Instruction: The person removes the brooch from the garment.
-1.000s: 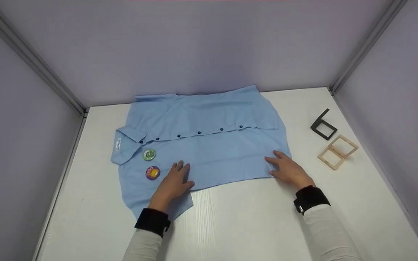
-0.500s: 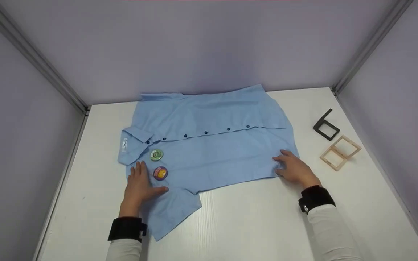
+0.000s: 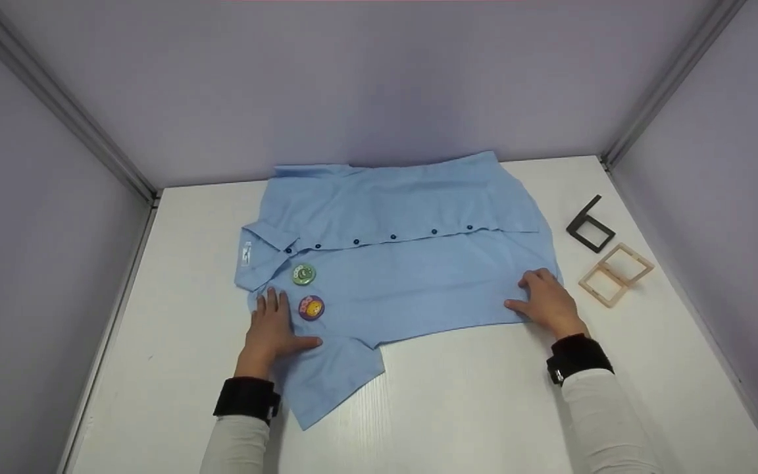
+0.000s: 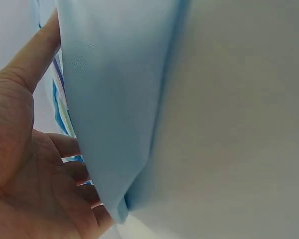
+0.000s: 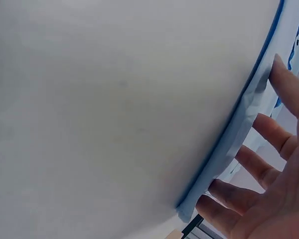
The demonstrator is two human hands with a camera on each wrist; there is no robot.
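A light blue short-sleeved shirt (image 3: 412,283) lies front up, its collar (image 3: 264,253) to the left and its row of dark buttons running across. On its chest are a green round badge (image 3: 303,274) and a purple-and-yellow round badge (image 3: 311,307). My left hand (image 3: 274,334) rests on the shoulder by the near sleeve (image 3: 333,378), fingers straight and thumb spread to the right. At the near hem corner my right hand (image 3: 548,303) touches the cloth with relaxed, spread fingers. In both wrist views, cloth (image 4: 114,99) runs along the fingertips (image 5: 261,122).
To the right on the white table (image 3: 458,408) lie a black hinged frame (image 3: 591,234) and, nearer, a light wooden hinged frame (image 3: 606,286), both unfolded. Pale panels (image 3: 379,79) enclose the back and both sides.
My left hand went left from the shirt's near edge to the shoulder, then right a little. The shirt has slid right with both hands, and its near sleeve now shows fully spread.
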